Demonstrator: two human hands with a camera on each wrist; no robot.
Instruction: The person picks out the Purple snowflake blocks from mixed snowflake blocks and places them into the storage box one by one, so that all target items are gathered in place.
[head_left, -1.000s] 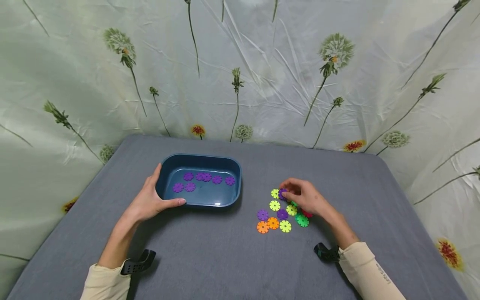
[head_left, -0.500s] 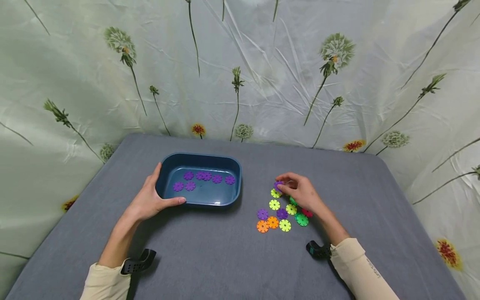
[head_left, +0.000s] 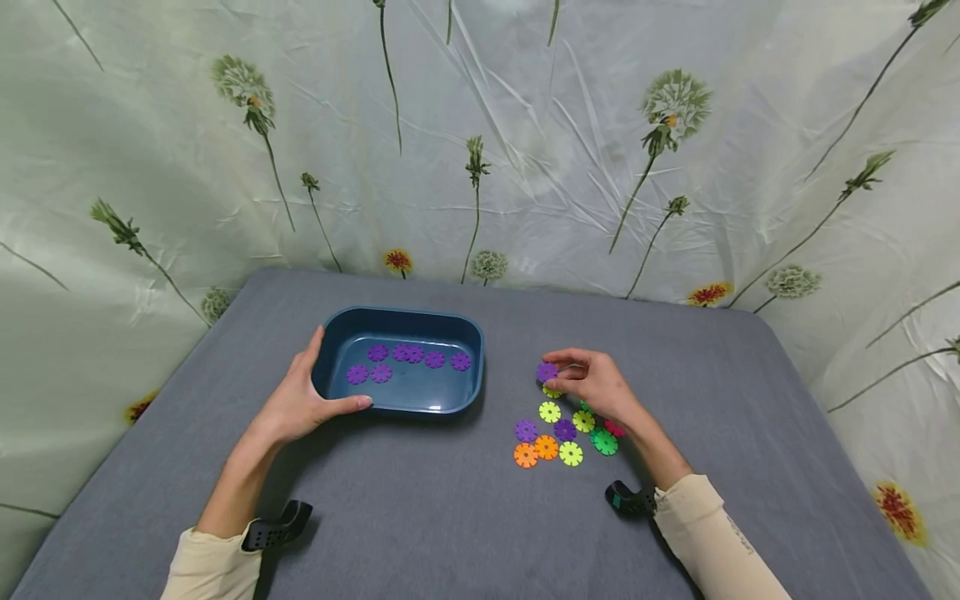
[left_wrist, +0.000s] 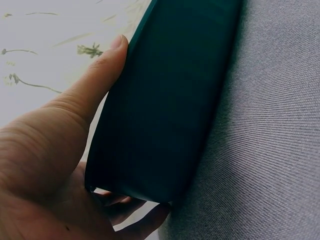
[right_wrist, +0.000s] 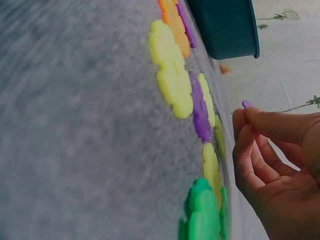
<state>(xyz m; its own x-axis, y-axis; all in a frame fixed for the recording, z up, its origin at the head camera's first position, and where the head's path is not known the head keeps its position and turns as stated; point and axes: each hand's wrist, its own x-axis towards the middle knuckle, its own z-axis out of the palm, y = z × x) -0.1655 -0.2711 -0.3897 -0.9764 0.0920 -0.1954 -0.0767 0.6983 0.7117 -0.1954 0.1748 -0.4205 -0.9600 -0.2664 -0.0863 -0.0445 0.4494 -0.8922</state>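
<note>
My left hand [head_left: 296,404] grips the left end of a dark blue plastic basin [head_left: 427,393], thumb along the near rim and fingers round the side. Several purple snowflake discs [head_left: 381,373] lie flat on its floor. Between thumb and fingertips, my right hand [head_left: 603,385] pinches another purple snowflake disc [head_left: 547,372], of which the right wrist view shows just a small edge. Below that hand lie loose discs: yellow [head_left: 550,412], orange [head_left: 526,455], green [head_left: 603,442], two purple [head_left: 565,429] and a red one [head_left: 614,427] partly covered by the wrist.
A grey cloth covers the table [head_left: 450,517]. Behind it hangs a pale curtain [head_left: 540,167] printed with dandelions and flowers. A black wrist strap [head_left: 277,527] sits at the left sleeve, another strap [head_left: 628,500] at the right.
The right hand has lifted the purple disc away from the loose discs and moved a little left, uncovering the red disc. The left hand and basin have stayed put.
</note>
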